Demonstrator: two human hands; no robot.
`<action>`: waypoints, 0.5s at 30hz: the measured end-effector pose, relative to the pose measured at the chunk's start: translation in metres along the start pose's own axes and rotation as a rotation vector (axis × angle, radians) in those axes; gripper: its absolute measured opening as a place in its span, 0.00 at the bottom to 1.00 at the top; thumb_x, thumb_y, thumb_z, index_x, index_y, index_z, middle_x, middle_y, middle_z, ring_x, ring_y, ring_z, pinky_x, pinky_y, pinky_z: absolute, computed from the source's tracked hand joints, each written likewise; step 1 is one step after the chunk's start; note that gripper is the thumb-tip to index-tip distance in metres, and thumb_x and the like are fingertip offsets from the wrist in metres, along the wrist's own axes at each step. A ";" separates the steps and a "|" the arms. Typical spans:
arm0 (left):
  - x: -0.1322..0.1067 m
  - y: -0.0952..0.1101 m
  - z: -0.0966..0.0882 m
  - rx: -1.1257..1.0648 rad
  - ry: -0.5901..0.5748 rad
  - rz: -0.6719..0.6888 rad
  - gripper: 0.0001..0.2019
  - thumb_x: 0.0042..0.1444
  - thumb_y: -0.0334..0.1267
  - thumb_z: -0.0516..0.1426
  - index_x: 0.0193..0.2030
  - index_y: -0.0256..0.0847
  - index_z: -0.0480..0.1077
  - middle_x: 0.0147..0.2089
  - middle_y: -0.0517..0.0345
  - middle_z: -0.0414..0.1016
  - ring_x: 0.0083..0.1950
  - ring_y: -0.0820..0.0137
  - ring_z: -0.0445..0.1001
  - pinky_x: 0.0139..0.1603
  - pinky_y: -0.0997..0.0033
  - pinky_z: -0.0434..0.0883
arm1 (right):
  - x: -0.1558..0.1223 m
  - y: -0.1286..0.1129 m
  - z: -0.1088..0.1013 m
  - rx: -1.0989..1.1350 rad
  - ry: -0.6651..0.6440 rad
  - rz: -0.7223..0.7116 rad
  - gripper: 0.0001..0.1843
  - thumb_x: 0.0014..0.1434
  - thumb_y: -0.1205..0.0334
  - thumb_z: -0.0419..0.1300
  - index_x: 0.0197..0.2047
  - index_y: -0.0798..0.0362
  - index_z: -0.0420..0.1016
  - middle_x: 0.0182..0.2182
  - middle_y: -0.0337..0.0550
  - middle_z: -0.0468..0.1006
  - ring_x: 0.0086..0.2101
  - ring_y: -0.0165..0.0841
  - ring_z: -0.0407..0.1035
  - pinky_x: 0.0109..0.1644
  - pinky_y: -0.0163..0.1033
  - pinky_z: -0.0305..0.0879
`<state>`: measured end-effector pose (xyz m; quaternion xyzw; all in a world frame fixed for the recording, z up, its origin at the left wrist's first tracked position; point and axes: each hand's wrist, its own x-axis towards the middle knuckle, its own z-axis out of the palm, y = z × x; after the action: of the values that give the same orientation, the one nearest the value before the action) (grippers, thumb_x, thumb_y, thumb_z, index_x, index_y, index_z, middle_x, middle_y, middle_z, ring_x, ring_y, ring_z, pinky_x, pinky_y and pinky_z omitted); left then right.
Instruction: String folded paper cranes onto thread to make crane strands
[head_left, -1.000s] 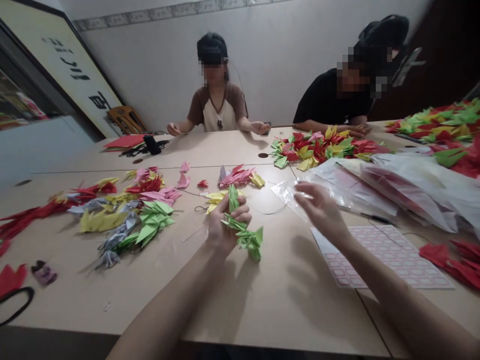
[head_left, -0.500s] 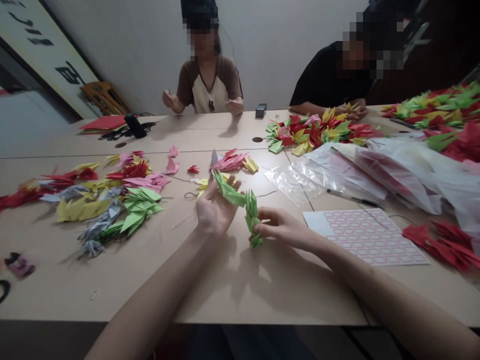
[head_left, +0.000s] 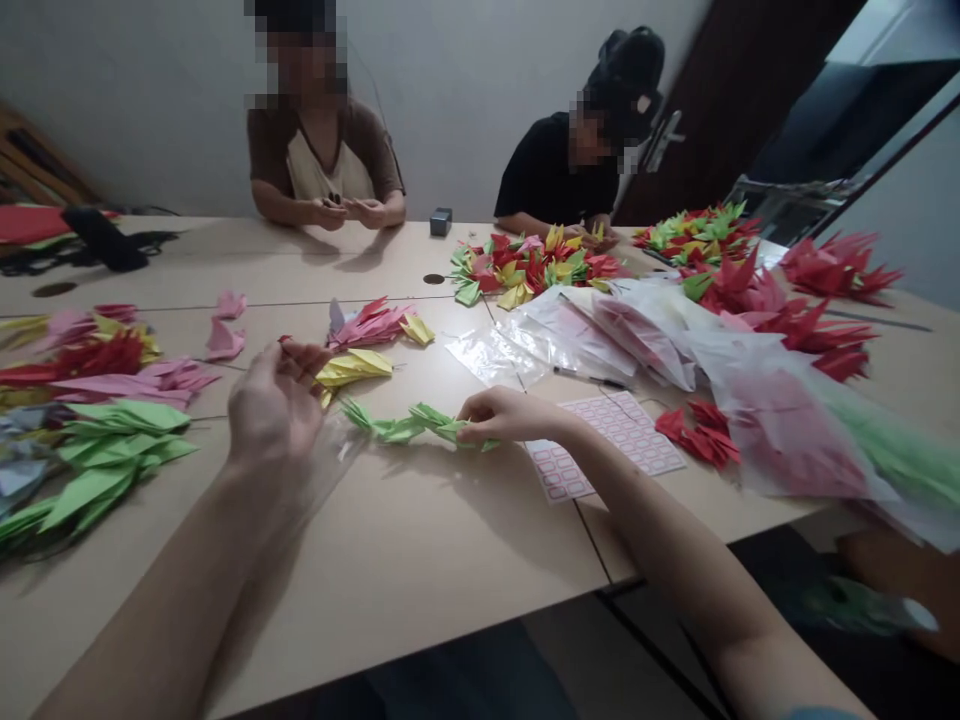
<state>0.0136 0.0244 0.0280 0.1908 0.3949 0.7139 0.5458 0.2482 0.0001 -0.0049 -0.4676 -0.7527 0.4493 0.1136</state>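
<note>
My right hand (head_left: 499, 415) pinches the right end of a string of green folded-paper cranes (head_left: 405, 425), stretched leftward just over the table or on it; I cannot tell whether it touches. My left hand (head_left: 277, 400) is apart from the string, palm up, with loosely bent fingers and nothing in them. Beyond its fingertips are yellow folded papers (head_left: 356, 368) and pink folded papers (head_left: 375, 325). A small red folded piece (head_left: 285, 340) shows just behind the fingers. Further left, a bunch of green folded papers (head_left: 124, 440) lies on the table.
Right of my right hand lie a sheet of red-framed labels (head_left: 615, 440), a pen (head_left: 592, 378) and red folded papers (head_left: 697, 435). Plastic bags (head_left: 787, 420) of folded papers spread over the right side. Across the table sit two people, near a mixed pile of cranes (head_left: 540, 265).
My left hand has let go of the green string and moved left. My right hand still holds it, now stretched sideways rather than hanging. The view has turned right; one person's hands came together.
</note>
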 end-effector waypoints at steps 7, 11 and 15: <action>-0.003 0.046 -0.025 -0.030 -0.107 0.035 0.15 0.63 0.30 0.44 0.23 0.37 0.57 0.17 0.66 0.54 0.19 0.81 0.53 0.21 0.77 0.51 | -0.004 0.004 -0.006 -0.122 -0.009 0.027 0.17 0.54 0.59 0.61 0.46 0.57 0.73 0.31 0.43 0.78 0.29 0.29 0.70 0.31 0.34 0.63; -0.002 0.078 -0.058 0.017 -0.009 0.119 0.19 0.64 0.28 0.41 0.22 0.37 0.59 0.15 0.65 0.55 0.19 0.83 0.54 0.22 0.82 0.55 | -0.006 0.003 -0.005 -0.203 0.035 0.042 0.15 0.53 0.61 0.61 0.45 0.55 0.73 0.32 0.44 0.78 0.30 0.31 0.71 0.32 0.35 0.63; 0.007 0.100 -0.090 0.228 0.245 0.149 0.18 0.62 0.25 0.43 0.24 0.38 0.66 0.20 0.63 0.66 0.28 0.81 0.65 0.35 0.78 0.65 | -0.006 -0.002 0.001 -0.302 0.097 0.020 0.12 0.54 0.62 0.58 0.42 0.57 0.76 0.33 0.48 0.79 0.31 0.33 0.70 0.33 0.37 0.63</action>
<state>-0.1150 -0.0107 0.0485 0.1916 0.5216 0.7210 0.4139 0.2499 -0.0052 -0.0024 -0.5078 -0.8008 0.3089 0.0736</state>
